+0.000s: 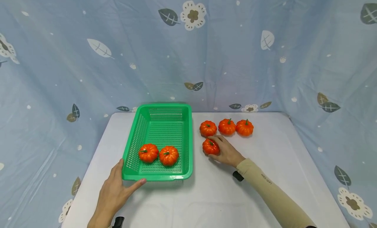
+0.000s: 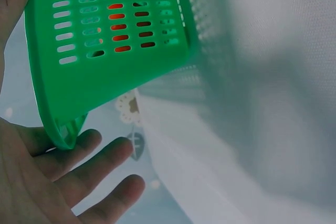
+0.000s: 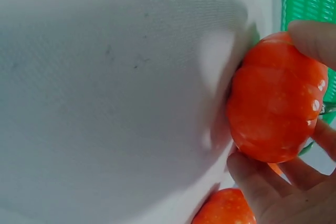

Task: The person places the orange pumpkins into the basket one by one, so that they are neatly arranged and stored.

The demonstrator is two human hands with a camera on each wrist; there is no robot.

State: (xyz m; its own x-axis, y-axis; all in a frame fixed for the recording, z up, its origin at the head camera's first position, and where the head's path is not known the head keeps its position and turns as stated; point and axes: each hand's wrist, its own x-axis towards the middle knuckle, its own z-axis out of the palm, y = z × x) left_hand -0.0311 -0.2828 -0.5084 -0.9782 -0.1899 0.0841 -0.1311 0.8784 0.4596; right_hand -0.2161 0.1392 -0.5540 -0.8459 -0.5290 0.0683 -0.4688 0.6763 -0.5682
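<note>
My right hand [image 1: 225,151] holds a small orange pumpkin [image 1: 210,147] with a green stem, right of the green basket [image 1: 190,146]. In the right wrist view, the thumb lies on one side of the pumpkin [image 3: 275,100] and the fingers [image 3: 257,179] on the other. My left hand [image 1: 115,188] is at the basket's near left corner, fingers spread and fairly straight. The left wrist view shows the fingers [image 2: 100,166] extended past the basket rim [image 2: 39,93]. Inside the basket sit two pumpkins, one on the left [image 1: 148,153] and one beside it [image 1: 169,155].
Three more pumpkins stand in a row behind my right hand: a left one [image 1: 208,128], a middle one [image 1: 226,127] and a right one [image 1: 244,127]. A white cloth covers the table [image 1: 206,201]. Behind it hangs a blue patterned curtain [image 1: 165,64].
</note>
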